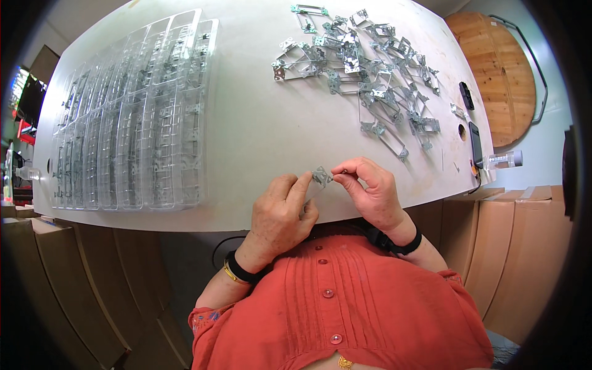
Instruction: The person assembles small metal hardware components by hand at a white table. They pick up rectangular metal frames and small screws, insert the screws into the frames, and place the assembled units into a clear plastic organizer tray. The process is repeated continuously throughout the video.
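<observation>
My left hand [280,213] is closed around a small silvery metal bracket [320,177], holding it just above the table's near edge. The bracket's flat, holed plate shows past my fingertips, while its lower part is largely hidden by my fingers. From the right, my right hand [373,191] comes up to that plate with thumb and forefinger pinched together. A tiny dark bit shows between those fingertips, too small to name. Farther off, a loose heap of similar metal frames and brackets [376,86] spreads over the table.
Clear plastic compartment trays [132,145], stacked and filled with metal parts, cover the left of the white table [253,123]. Along its right edge lie a black phone-like device [475,145] and a black object [466,96]. A plastic bottle [504,160] and cardboard boxes [524,240] are beyond.
</observation>
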